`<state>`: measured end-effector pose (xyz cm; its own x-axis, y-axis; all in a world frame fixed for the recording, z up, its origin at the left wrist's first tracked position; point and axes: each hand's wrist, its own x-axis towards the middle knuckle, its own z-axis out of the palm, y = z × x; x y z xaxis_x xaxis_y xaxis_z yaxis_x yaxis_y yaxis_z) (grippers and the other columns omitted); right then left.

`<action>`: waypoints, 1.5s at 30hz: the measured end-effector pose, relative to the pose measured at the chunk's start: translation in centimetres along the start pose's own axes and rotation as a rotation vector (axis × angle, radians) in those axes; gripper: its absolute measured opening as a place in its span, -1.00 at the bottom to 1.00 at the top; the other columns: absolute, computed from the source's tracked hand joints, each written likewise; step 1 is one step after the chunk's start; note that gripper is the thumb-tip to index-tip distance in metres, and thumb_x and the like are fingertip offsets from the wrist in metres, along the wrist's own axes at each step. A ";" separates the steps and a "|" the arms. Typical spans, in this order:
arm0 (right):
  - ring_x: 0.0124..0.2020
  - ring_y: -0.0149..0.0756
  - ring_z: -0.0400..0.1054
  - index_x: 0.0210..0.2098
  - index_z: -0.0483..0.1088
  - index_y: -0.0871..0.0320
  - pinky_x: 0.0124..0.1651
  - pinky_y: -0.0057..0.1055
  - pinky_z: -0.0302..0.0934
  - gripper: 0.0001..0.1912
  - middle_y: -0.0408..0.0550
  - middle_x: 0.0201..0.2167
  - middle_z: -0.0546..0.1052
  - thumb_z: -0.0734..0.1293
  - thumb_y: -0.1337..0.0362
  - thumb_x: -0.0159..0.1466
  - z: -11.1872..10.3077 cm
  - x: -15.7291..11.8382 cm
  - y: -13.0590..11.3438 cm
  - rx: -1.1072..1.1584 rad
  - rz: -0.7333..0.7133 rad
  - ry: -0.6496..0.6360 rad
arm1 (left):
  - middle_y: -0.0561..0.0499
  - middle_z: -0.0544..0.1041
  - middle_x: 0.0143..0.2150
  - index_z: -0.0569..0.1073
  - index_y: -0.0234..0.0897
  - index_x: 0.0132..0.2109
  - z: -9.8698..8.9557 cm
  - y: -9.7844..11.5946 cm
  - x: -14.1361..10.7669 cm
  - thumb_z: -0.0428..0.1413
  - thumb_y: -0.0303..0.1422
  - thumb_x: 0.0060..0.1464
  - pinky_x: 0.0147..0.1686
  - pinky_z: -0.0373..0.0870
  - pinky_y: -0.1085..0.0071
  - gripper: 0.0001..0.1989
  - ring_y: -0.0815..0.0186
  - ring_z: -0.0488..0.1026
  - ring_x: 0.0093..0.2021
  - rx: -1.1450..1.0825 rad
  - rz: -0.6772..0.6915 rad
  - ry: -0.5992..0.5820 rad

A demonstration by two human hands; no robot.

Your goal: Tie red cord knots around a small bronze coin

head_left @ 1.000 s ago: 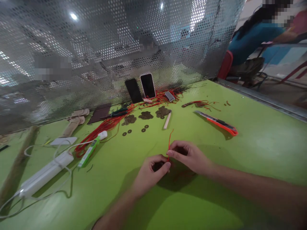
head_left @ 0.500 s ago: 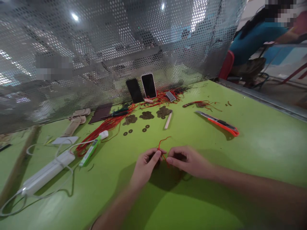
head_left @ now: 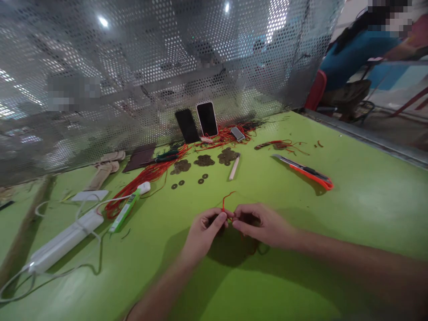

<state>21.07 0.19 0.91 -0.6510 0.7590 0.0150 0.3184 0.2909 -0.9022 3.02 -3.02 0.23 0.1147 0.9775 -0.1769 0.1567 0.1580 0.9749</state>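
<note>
A thin red cord (head_left: pixel 224 203) runs between my two hands above the green table. My left hand (head_left: pixel 204 229) pinches it between thumb and fingers, with one free end curving up and away. Close beside it, my right hand (head_left: pixel 262 225) grips the same cord at the fingertips, and more cord hangs below in shadow. Just beyond my hands lie a few loose round coins (head_left: pixel 203 179) with holes, and a pale stick (head_left: pixel 234 167) with a dark tip. To the right rests an orange utility knife (head_left: pixel 306 171), its blade out.
Coin piles (head_left: pixel 203 160) and a red cord bundle (head_left: pixel 133 189) lie farther back. Two phones (head_left: pixel 207 119) lean on a perforated metal screen (head_left: pixel 133 89). A white power strip (head_left: pixel 67 240) with loose cables sits left, near a green-and-white packet (head_left: pixel 125 211). A person in blue (head_left: pixel 354 55) sits beyond the right edge.
My left hand has shifted slightly right, closer to the right fingertips. The cord's free end has moved a little with it.
</note>
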 end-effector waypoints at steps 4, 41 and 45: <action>-0.55 -0.48 0.17 -0.44 0.31 0.19 -0.48 -0.51 0.07 -0.82 -0.19 -0.58 0.33 0.23 0.21 0.21 -0.2 0.0 -0.1 0.073 0.010 -0.001 | 0.06 0.41 -0.50 0.55 -0.24 -0.25 0.0 0.0 0.1 0.12 -0.16 0.02 -0.44 0.18 0.54 -0.73 0.42 0.28 -0.45 -0.025 0.022 0.002; -0.42 -0.41 0.26 -0.34 0.30 0.18 -0.37 -0.48 0.17 -0.88 -0.11 -0.43 0.41 0.20 0.27 0.23 0.2 0.4 0.8 0.081 -0.046 0.094 | 0.06 0.43 -0.54 0.55 -0.29 -0.37 0.8 0.3 -0.5 0.18 -0.20 -0.06 -0.47 0.18 0.53 -0.77 0.44 0.28 -0.50 -0.085 -0.005 0.070; -0.47 -0.43 0.24 -0.34 0.29 0.18 -0.42 -0.50 0.14 -0.88 -0.14 -0.47 0.39 0.18 0.27 0.24 0.1 0.3 0.6 0.036 -0.055 0.114 | 0.04 0.46 -0.44 0.51 -0.28 -0.22 0.5 0.5 -0.5 0.17 -0.21 -0.04 -0.43 0.21 0.51 -0.73 0.40 0.32 -0.43 -0.036 0.016 0.120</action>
<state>21.03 0.57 0.31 -0.5832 0.8045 0.1121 0.2581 0.3144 -0.9135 3.49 -3.48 0.70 -0.0017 0.9893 -0.1458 0.1203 0.1449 0.9821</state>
